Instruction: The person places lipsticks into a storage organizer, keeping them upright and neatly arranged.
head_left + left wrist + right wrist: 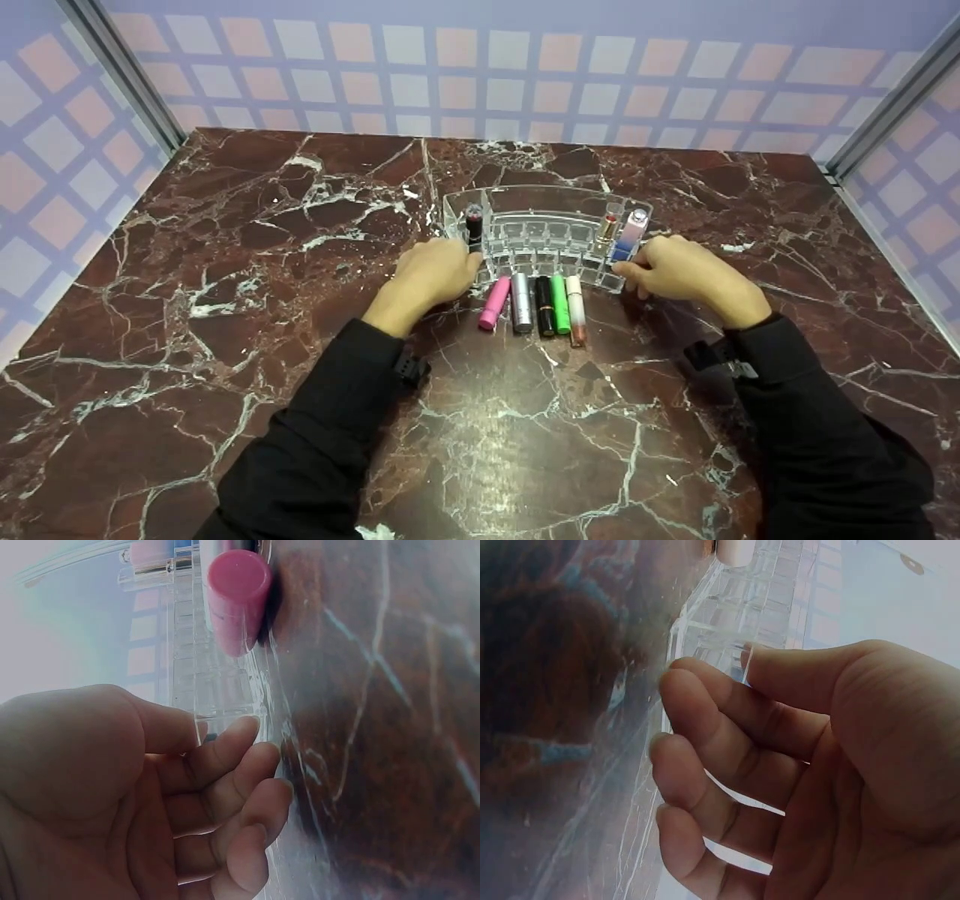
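A clear lipstick organizer [540, 201], curved and stepped, stands on the table. My left hand [436, 270] grips its left front corner; in the left wrist view the thumb and index finger [232, 746] pinch the clear edge. At the right front corner, my right hand [679, 270] pinches the organizer's wall the same way, its other fingers [679, 772] curled loosely below. Inside stand a black lipstick [474, 223] at left, a gold lipstick [607, 226] and a pink-and-blue tube [631, 231] at right. The organizer's outer sides are partly hidden behind the hands.
Just before the organizer lie a pink tube [495, 303], a silver tube [521, 303], a black tube [545, 306], a green tube [560, 304] and a cream-capped tube [576, 309]. The dark red marbled table [247, 315] meets checkered panels [502, 82] behind.
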`<state>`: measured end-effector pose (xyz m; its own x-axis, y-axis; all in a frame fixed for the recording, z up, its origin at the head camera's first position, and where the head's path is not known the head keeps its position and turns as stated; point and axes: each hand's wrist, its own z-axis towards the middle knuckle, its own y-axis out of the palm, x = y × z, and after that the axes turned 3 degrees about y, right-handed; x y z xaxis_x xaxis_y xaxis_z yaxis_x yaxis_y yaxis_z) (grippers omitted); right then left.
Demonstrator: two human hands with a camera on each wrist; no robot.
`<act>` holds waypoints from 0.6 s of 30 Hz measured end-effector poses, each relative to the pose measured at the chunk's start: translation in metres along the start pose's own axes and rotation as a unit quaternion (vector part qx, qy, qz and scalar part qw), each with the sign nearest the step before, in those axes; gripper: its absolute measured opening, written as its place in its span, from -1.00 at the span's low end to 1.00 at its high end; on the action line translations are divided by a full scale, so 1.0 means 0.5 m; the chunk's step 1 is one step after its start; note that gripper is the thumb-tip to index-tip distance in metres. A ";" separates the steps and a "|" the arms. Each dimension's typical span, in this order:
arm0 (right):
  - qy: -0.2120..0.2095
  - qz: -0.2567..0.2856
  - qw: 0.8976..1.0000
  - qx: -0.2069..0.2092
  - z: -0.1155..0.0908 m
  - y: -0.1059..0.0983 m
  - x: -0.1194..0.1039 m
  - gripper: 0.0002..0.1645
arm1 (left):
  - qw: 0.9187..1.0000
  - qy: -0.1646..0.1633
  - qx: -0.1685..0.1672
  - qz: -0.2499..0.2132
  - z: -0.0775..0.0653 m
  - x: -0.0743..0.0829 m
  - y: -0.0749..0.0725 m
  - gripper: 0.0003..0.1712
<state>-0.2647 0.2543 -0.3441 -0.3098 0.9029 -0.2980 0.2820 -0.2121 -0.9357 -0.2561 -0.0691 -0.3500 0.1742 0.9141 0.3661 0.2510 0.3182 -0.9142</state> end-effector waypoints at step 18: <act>0.000 0.013 1.000 -0.020 0.003 0.005 -0.003 -0.50 | 1.000 -0.001 0.001 0.002 0.000 -0.001 0.000 -0.52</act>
<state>-0.2649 0.2520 -0.3462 -0.3022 0.8974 -0.3213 0.3250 -0.2199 -0.9198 -0.2563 -0.0695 -0.3504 0.1740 0.9156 0.3626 0.2489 0.3153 -0.9158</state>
